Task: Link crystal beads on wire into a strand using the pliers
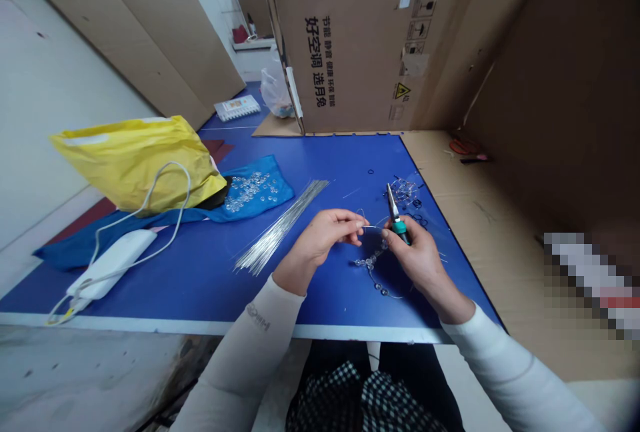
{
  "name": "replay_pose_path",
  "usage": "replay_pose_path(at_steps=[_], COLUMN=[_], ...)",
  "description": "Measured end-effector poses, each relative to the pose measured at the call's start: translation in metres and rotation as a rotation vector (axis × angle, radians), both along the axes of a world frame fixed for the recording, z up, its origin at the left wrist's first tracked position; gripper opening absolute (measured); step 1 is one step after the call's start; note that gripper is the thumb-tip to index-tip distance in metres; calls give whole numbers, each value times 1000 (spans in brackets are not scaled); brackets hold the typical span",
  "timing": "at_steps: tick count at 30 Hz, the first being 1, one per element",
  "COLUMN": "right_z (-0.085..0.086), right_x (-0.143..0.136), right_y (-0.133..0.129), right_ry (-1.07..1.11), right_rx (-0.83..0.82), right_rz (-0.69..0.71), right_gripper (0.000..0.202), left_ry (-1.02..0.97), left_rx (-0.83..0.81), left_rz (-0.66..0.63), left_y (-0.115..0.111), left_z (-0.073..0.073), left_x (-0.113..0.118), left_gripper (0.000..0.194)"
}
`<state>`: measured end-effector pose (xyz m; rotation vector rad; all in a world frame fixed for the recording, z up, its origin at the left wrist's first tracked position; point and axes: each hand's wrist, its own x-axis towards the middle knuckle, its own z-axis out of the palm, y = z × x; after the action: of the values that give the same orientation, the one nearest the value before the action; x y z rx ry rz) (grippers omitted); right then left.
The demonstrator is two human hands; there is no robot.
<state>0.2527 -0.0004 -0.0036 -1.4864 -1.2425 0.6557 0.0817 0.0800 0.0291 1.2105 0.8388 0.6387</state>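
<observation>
My left hand [334,232] pinches a thin silvery wire [373,226] between thumb and fingertips. In my right hand [416,249] are pliers [393,207] with green-and-black handles, their jaws pointing up and away from me. The right thumb and fingers also meet the wire's other side. Below and between the hands hangs or lies a wire piece strung with clear beads [370,263]; I cannot tell whether it rests on the table. A bundle of straight wires [283,227] lies left of my left hand.
Clear beads [250,190] lie on a blue cloth [280,185] beside a yellow bag [145,159]. A white power strip [113,262] with its cord is at the left. Beaded wirework [404,192] and black rings [418,219] lie beyond my right hand. A large cardboard box [365,39] stands behind.
</observation>
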Motion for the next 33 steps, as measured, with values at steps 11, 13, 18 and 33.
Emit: replay_pose_path(at_steps=[11,13,18,33], right_z=[3,2,1,11], right_x=[-1,-1,-1,23], right_y=[0,0,0,-24], right_ry=[-27,-24,-25,-517], right_rx=[2,0,4,149], right_rz=[2,-1,-5,-12], right_gripper=[13,13,14,27], left_ry=[-14,-17,-8,-20], left_rx=[-42,-34,-11,-43], left_rz=[-8,-15,-8,67], left_y=[-2,-3,-3,-2], left_z=[4,4,2,3], left_x=[0,0,1,1], left_gripper=[8,9,7,5])
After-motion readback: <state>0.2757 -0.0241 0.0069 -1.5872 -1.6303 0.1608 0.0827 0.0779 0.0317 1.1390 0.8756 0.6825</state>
